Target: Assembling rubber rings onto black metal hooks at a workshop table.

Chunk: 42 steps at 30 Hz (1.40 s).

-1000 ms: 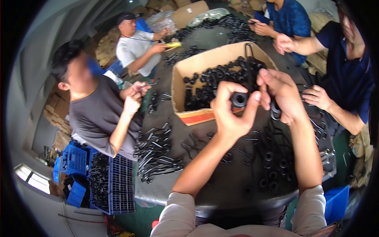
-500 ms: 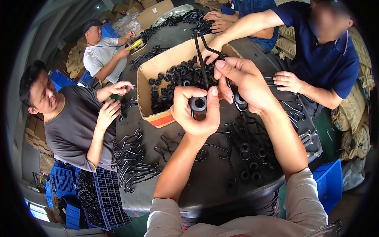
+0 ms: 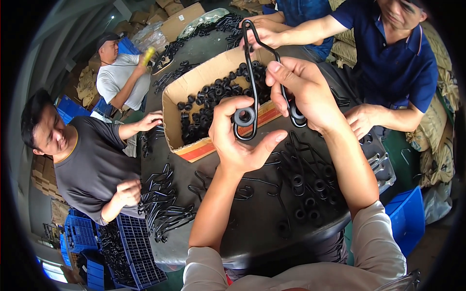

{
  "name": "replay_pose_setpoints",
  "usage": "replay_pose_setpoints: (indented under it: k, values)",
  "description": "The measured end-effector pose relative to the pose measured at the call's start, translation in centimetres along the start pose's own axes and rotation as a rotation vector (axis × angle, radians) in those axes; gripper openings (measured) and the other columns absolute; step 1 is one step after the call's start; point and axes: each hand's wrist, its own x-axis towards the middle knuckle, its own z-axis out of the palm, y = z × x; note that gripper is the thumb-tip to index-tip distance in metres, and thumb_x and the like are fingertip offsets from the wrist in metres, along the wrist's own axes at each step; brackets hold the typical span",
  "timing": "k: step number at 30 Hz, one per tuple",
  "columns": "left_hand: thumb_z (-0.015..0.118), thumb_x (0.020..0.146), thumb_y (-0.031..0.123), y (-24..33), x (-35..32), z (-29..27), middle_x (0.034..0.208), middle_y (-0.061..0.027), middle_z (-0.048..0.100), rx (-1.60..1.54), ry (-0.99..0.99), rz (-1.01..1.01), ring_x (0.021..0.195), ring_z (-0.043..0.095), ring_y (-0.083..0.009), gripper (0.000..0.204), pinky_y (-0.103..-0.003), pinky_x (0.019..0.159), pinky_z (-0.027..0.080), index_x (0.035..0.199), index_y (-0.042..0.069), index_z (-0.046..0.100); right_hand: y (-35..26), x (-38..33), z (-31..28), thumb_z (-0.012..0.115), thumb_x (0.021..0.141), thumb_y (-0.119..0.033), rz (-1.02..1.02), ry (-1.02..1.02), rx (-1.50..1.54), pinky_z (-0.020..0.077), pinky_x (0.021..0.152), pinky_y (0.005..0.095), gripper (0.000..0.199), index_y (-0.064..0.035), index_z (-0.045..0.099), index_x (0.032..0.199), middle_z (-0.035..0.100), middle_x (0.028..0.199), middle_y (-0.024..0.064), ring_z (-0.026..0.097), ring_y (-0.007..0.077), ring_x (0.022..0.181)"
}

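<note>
In front of me, above the table, is a black bent metal hook [image 3: 252,72] with two long arms and curled ends. My right hand [image 3: 306,94] pinches its right arm between thumb and fingers. A black rubber bushing [image 3: 244,116] sits at the left curled end, and another dark ring [image 3: 297,114] shows at the right end, partly hidden by my right hand. My left hand [image 3: 235,138] is beside the left end, its thumb spread away and its fingers at the bushing; it does not grip the hook.
Behind my hands stands a cardboard box [image 3: 187,154] of black bushings. Piles of bent hooks [image 3: 165,199] lie on the table [image 3: 252,228], with more hooks and loose bushings [image 3: 310,203] at right. Co-workers stand left and right; one person's hand [image 3: 262,38] reaches near the hook's top.
My left thumb has come away from the bushing and the hand has opened. The hook's left end shows more fully. The co-worker at left has lowered one hand to the pile.
</note>
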Motion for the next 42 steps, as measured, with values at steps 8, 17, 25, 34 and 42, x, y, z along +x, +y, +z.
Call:
replay_pose_setpoints:
  k: [8,17,25,34,42]
  values:
    - [0.085,0.076,0.002,1.1,-0.1,-0.5,0.075,-0.0062,0.059,0.077,0.192,0.145,0.060,0.053,-0.0107,0.037,-0.022,0.056,0.042,0.095,0.001,0.053,0.4,-0.6,2.5,0.052,0.106,-0.022,-0.020,-0.050,-0.049,0.0352,0.043,0.0252,0.032,0.0007,0.058,0.084,0.055,0.054,0.0032,0.047,0.0074,0.044]
    - [0.086,0.077,0.001,1.3,-0.3,-0.2,0.075,-0.0053,0.061,0.099,0.181,0.078,0.057,0.050,-0.0068,0.038,-0.020,0.052,0.039,0.095,0.002,0.053,0.9,-0.9,2.4,0.050,0.107,-0.023,-0.036,0.002,-0.062,0.0347,0.042,0.0249,0.033,-0.0003,0.057,0.084,0.055,0.054,0.0026,0.047,0.0075,0.044]
    - [0.070,0.091,0.051,0.5,2.5,-1.7,0.094,-0.0072,0.069,-0.035,0.005,-0.134,0.083,0.061,-0.0134,0.061,-0.027,0.078,0.048,0.115,-0.004,0.061,-3.2,-0.8,-1.9,0.056,0.104,-0.024,0.054,-0.034,-0.324,0.0348,0.041,0.0240,0.025,-0.0002,0.058,0.095,0.055,0.053,0.0033,0.046,0.0089,0.040]
    - [0.063,0.101,0.016,1.1,2.8,-3.5,0.080,-0.0050,0.070,-0.137,0.077,-0.324,0.072,0.061,-0.0071,0.023,-0.021,0.070,0.046,0.090,-0.004,0.068,-3.9,-1.9,-3.3,0.057,0.103,-0.020,0.317,-0.229,-0.846,0.0360,0.037,0.0226,0.017,-0.0034,0.056,0.102,0.056,0.053,0.0018,0.051,0.0079,0.039]
    - [0.073,0.094,0.014,2.2,4.0,-5.1,0.068,0.0030,0.064,-0.098,0.034,-0.262,0.062,0.046,-0.0002,0.022,-0.017,0.058,0.036,0.078,0.000,0.068,-3.8,-2.0,-2.2,0.056,0.102,-0.015,0.512,-0.501,-1.021,0.0363,0.037,0.0269,0.014,-0.0015,0.053,0.099,0.056,0.049,0.0049,0.052,0.0121,0.037]
